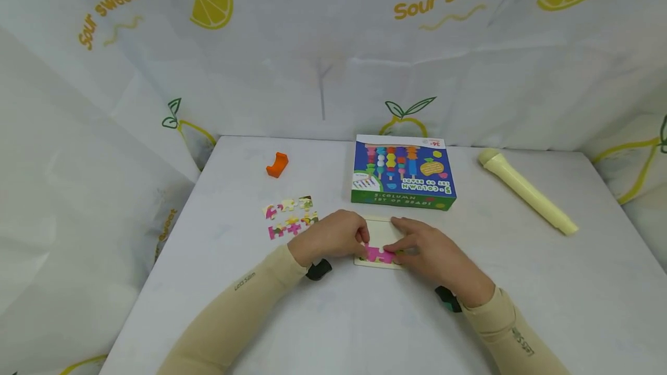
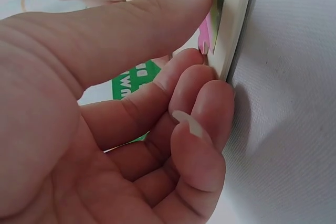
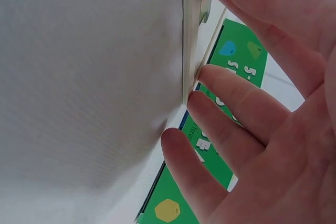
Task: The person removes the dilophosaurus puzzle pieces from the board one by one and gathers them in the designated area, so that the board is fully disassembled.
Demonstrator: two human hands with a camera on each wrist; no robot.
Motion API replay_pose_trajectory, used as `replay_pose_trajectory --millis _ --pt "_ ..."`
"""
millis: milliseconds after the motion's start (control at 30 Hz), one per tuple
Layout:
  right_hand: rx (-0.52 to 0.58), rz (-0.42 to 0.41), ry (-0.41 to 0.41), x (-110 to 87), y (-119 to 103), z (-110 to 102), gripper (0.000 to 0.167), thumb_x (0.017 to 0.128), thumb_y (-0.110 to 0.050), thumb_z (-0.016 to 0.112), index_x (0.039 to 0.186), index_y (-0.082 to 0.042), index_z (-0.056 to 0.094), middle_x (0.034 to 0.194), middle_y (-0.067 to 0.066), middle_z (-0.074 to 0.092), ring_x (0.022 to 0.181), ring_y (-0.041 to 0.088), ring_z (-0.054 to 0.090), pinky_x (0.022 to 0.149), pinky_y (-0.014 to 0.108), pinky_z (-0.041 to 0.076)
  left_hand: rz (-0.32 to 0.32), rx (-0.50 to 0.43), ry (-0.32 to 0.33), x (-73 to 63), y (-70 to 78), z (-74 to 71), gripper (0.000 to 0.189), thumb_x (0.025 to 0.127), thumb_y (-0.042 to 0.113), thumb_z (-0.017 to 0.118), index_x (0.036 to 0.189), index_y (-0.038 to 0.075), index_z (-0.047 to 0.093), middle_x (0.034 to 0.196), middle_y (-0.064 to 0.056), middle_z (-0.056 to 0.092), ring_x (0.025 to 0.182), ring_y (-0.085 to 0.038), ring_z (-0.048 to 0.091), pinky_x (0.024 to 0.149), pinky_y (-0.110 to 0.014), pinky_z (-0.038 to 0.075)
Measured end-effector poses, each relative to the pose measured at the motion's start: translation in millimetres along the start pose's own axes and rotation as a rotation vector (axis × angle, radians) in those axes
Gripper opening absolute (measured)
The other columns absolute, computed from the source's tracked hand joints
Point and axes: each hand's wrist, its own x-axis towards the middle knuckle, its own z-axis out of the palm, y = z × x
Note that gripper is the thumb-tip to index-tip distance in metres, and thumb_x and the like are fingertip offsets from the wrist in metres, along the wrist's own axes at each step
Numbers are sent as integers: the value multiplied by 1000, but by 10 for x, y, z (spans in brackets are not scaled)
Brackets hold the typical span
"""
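- Just behind the board (image 1: pixel 378 231) sits the box (image 1: pixel 403 172); table (image 1: pixel 359 328) reaches wide in front.
- My left hand (image 1: pixel 334 235) pinches its left edge, thumb on the pink pieces (image 1: pixel 379 256).
- My right hand (image 1: pixel 431 252), fingers spread, touches its right side.

A bead-set box (image 1: pixel 403 172); left of it, an orange block (image 1: pixel 279 165); right of it, a pale-yellow microphone-shaped stick (image 1: pixel 528 192); behind it, lemon-print cloth (image 1: pixel 281 68)

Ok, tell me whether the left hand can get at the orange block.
Probably yes: nothing covers the orange block, and only flat puzzle pieces seem to lie between it and the left hand.
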Motion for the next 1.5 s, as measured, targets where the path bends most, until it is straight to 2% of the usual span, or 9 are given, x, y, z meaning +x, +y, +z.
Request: replay_pose_trajectory --millis 500,667,1067,1333,1500 --pt "-6 -11 29 8 -11 26 26 89 -18 89 115 -22 86 158 16 60 150 43 53 117 61 47 21 21 23 1 -22 24 14 93 27 87 94 19 74 82 7 67 81 -10 59 71 -25 50" --pt "1 -17 26 2 -10 16 26 90 -18 89 115 -21 86 158 16 60 150 43 52 118 61 47 8 2 28 -8 -4 18 13 95 26 84 92 19 74 79 7 69 78 -10 61 71 -24 51" --pt "-14 -8 34 5 -11 20 26 89 -18 89 115 -21 86 158 16 60 150 42 53 118 61 47 35 -42 53 -5 -21 17 12 98 22 81 89 19 73 78 6 67 75 -11 60 69 -24 50" --pt "9 24 13 6 -21 12 27 91 -18 88 117 -23 86 161 15 58 151 43 51 118 62 46 24 -85 30 -4 -28 -13 6 99 22 80 96 18 77 84 6 71 79 -11 63 72 -24 53" --pt "14 25 12 6 -28 16 27 91 -18 88 118 -22 86 160 15 58 151 43 51 118 62 46 29 -98 23 15 -60 -10 8 100 24 80 93 19 78 85 7 71 80 -11 62 73 -24 52"
